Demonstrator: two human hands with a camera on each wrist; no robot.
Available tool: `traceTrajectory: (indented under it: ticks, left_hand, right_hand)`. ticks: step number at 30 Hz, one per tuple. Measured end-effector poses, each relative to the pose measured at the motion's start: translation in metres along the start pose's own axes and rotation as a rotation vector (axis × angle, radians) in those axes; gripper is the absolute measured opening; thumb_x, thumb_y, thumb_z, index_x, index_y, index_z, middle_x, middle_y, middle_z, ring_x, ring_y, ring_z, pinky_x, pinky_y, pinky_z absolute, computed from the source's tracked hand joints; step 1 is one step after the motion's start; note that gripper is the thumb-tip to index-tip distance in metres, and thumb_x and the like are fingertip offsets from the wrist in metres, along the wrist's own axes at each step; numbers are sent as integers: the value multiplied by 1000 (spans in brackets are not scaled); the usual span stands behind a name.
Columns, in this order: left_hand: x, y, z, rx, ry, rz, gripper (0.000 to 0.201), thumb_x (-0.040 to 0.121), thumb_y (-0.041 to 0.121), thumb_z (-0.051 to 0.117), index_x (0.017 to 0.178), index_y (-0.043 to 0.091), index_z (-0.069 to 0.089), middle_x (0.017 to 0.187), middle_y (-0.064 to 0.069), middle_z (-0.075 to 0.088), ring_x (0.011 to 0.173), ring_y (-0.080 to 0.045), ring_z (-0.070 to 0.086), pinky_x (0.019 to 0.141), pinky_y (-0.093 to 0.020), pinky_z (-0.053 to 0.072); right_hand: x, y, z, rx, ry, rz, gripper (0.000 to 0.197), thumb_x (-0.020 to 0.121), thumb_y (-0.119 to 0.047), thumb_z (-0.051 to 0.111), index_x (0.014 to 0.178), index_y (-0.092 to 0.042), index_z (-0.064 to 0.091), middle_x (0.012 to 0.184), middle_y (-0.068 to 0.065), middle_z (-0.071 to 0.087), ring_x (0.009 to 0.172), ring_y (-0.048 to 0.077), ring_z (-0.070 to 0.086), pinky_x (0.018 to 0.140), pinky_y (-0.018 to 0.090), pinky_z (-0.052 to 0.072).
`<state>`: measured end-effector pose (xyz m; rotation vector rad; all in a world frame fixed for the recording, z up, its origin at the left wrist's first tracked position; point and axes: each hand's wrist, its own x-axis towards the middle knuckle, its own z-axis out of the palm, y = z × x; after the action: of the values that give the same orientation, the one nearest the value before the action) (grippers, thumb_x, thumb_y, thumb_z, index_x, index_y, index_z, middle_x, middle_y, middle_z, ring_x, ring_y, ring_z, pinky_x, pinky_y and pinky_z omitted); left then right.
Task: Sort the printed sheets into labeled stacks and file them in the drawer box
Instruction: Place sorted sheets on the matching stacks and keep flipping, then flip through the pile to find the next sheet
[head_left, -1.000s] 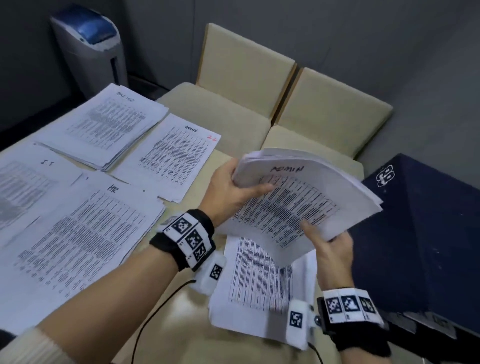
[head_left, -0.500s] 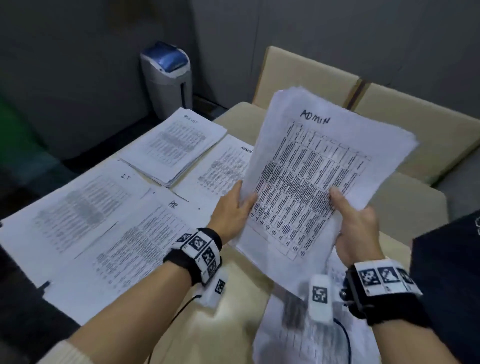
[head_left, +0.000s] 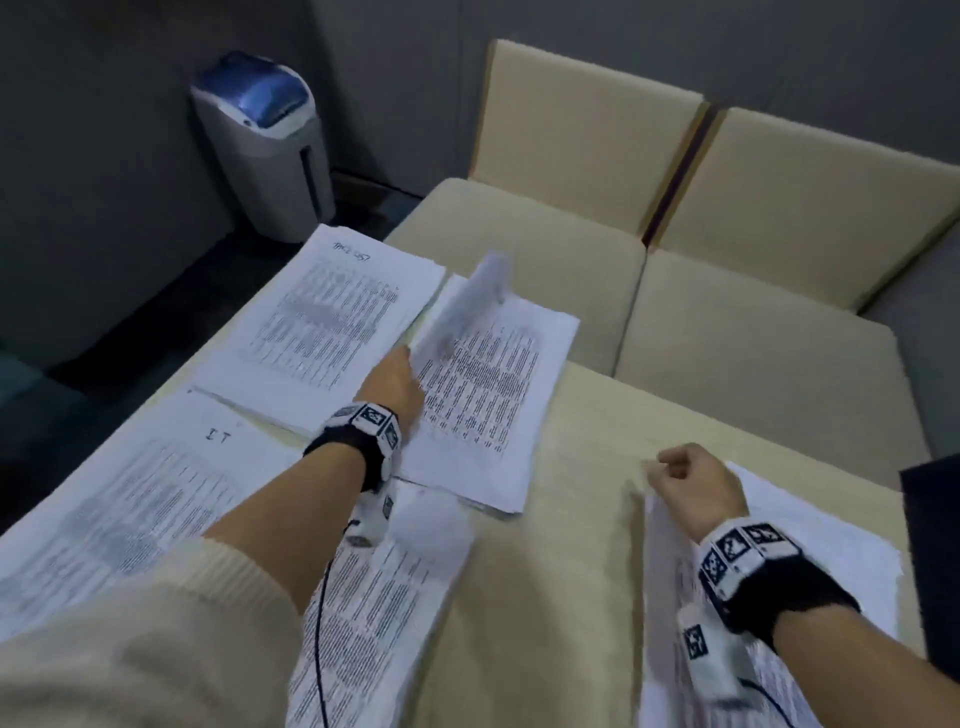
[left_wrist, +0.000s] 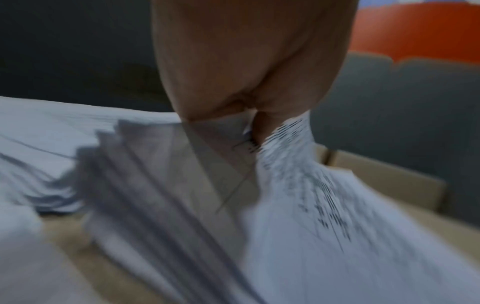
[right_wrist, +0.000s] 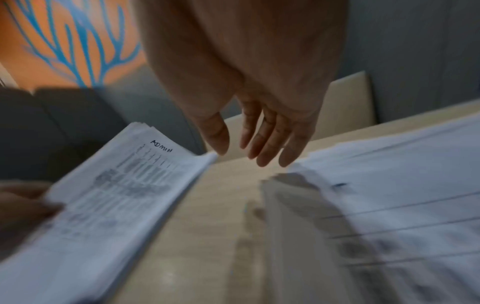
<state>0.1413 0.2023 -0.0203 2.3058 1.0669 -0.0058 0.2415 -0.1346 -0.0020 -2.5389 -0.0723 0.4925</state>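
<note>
My left hand (head_left: 404, 364) grips the edge of a bundle of printed sheets (head_left: 467, 306) marked ADMIN (right_wrist: 124, 185), tilted up over the ADMIN stack (head_left: 498, 405) at the table's far side. In the left wrist view the thumb and fingers (left_wrist: 255, 127) pinch the paper (left_wrist: 298, 205). My right hand (head_left: 675, 467) hovers with relaxed fingers (right_wrist: 262, 148) and holds nothing, just above the unsorted pile (head_left: 810, 551) at the right. The IT stack (head_left: 156, 493) lies at the left. A further labeled stack (head_left: 332, 317) lies behind it. The dark drawer box (head_left: 932, 545) shows at the right edge.
Another printed stack (head_left: 374, 623) lies under my left forearm. Beige table surface (head_left: 561, 571) shows between the stacks. Two beige chairs (head_left: 753, 322) stand behind the far edge, and a grey and blue bin (head_left: 265, 140) stands on the floor at the back left.
My right hand has let go of the ADMIN bundle and dropped over the right pile. The left hand has carried the bundle forward and left over the ADMIN stack.
</note>
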Motion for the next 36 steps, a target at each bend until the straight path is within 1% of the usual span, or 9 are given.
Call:
traceTrajectory:
  ticks: [2,5,10,14,19,24,28,32,36]
  left_hand:
    - [-1,6,13,178,166,16,43,86,5,56,127,3,43,123,-18,51,108,-35,52,89,-47,44]
    - [-14,37,35,55,292,148,46,83,10,61,126,1,48,124,-18,49,114,-36,47,92,-47,39]
    - [-70,105,83,-148,98,335,33,89,18,61,119,6,53,118,-14,51,106,-33,50,89,-45,41]
    - [-126,128,121,-95,-33,409,35,90,25,58,120,8,51,119,-12,50,106,-31,50,88,-46,44]
    - [-195,124,155,-5,-153,295,35,96,31,51,123,9,53,122,-9,50,111,-30,53,91,-41,44]
    - [-250,109,171,171,-200,206,26,98,20,42,102,14,67,104,-3,63,93,-24,62,67,-27,39]
    - [-280,110,177,148,-121,161,31,98,29,42,83,15,66,87,-3,68,78,-25,62,60,-28,39]
    - [-292,114,178,81,-101,89,30,91,46,57,80,19,51,83,-2,63,77,-26,58,61,-31,38]
    - [-288,113,179,8,-120,47,30,88,34,67,73,18,47,79,-6,60,81,-30,61,61,-28,35]
  right_hand:
    - [3,21,-12,-153,67,10,18,87,-17,64,104,-12,66,104,11,67,98,30,61,84,33,47]
    - [3,51,-35,-284,166,94,5,87,-15,61,86,-19,63,101,12,67,91,32,60,77,33,47]
    - [-24,99,-53,-303,234,246,13,89,-18,58,76,-21,58,96,13,67,79,29,52,69,32,42]
    - [-60,142,-49,-265,237,297,34,87,-51,61,86,-18,56,97,7,60,83,28,57,71,35,47]
    - [-94,188,-47,-197,224,418,67,72,-75,63,94,-14,50,95,5,52,89,28,56,66,34,42]
    - [-110,224,-56,-6,100,346,53,80,-60,68,99,-14,53,97,8,63,82,25,57,75,33,48]
    - [-110,240,-65,160,125,274,55,91,-43,65,125,-1,60,125,15,63,111,31,59,94,35,45]
    - [-116,253,-68,252,140,232,49,97,-42,54,106,5,66,104,14,69,97,32,63,88,36,50]
    - [-128,262,-70,383,225,226,21,98,-19,53,106,-4,66,105,14,69,90,31,63,86,38,52]
